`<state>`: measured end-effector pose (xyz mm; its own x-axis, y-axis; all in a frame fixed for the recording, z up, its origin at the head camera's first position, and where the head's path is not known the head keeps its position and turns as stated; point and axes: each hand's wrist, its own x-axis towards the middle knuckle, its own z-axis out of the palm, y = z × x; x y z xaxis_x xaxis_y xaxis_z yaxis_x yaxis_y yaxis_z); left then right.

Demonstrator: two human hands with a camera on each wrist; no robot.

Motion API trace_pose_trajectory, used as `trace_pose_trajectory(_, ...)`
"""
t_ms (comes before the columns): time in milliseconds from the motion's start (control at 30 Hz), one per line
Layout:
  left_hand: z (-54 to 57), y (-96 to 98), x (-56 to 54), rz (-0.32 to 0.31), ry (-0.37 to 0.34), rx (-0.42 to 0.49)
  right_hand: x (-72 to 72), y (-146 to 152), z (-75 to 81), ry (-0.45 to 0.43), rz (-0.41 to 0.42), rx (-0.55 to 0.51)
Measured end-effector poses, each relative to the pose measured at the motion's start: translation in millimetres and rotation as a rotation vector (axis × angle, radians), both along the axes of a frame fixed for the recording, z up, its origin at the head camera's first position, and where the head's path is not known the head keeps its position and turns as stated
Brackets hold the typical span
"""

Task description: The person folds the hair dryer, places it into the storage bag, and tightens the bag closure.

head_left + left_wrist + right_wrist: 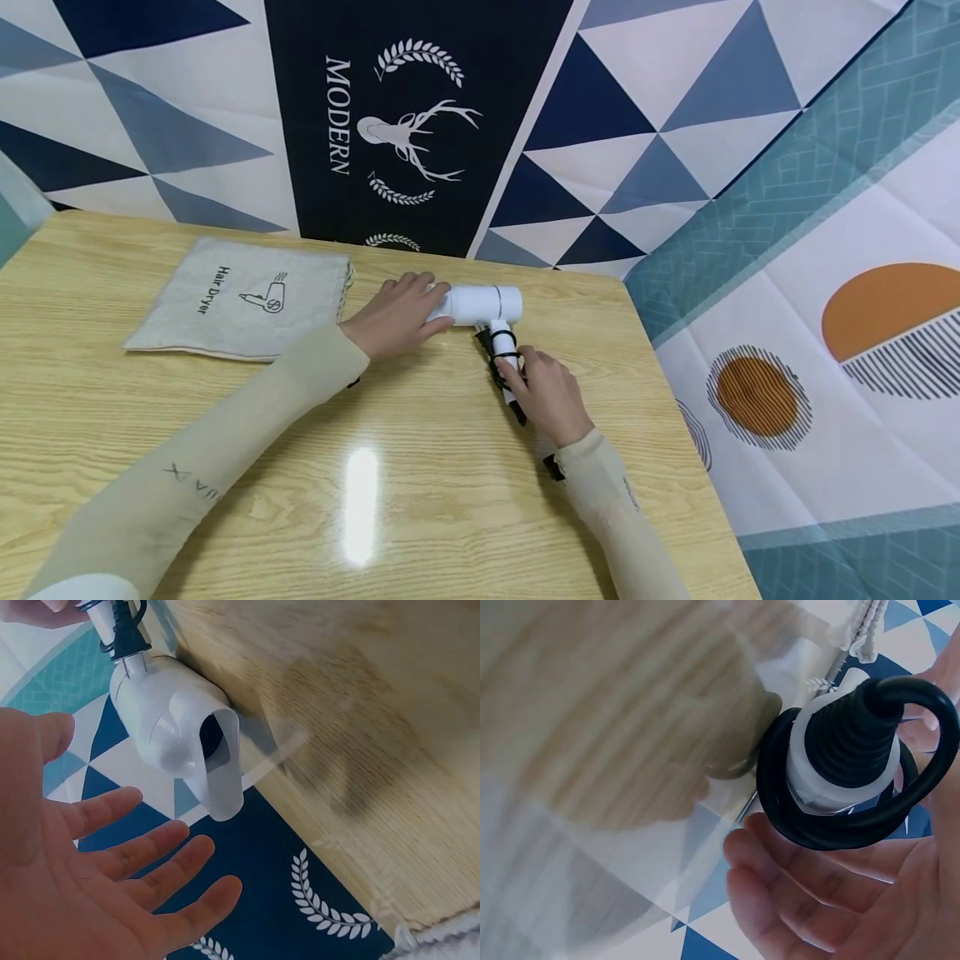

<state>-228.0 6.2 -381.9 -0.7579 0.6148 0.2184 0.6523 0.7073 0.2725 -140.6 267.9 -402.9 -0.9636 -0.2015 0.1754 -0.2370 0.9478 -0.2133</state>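
Note:
A white hair dryer (472, 305) lies on its side on the wooden table, its barrel across and its handle (504, 346) pointing toward me. Black cord (855, 825) is looped around the handle, and a plug (129, 639) shows against it. My left hand (401, 312) reaches over the nozzle (223, 761) end with fingers spread; the left wrist view shows a gap between fingertips and nozzle. Beside the handle is my right hand (551, 392), its fingers loosely bent near the cord. Whether they touch the cord is unclear.
A grey cloth pouch (247, 300) printed "Hair Dryer" lies flat at the table's back left, its drawstring edge facing the dryer. Patterned cloth (420, 125) hangs behind the table (285, 500), and another hanging (810, 375) is at the right.

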Motion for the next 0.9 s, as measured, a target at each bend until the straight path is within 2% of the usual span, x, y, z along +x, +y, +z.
trace_pose_trajectory(133,-0.8,12.3,-8.0,-0.003,-0.016,-0.024,0.4,-2,4.9,-0.066,-0.002,0.032)
trace_pose_trajectory(333,0.4,29.9,-16.9,0.0,-0.048,-0.064,-0.7,-6,14.0,-0.213,-0.041,0.04)
trace_pose_trajectory(567,-1.0,39.2,-26.7,0.012,-0.052,-0.105,-7.4,-11,17.8,-0.322,-0.07,0.026)
trace_pose_trajectory(767,-7.9,41.0,-34.6,0.021,-0.15,-0.07,-12.9,-14,16.2,-0.383,-0.096,-0.017)
trace_pose_trajectory(900,-17.4,38.8,-40.0,0.011,-0.203,-0.034,-15.5,-17,13.1,-0.392,-0.121,-0.016)
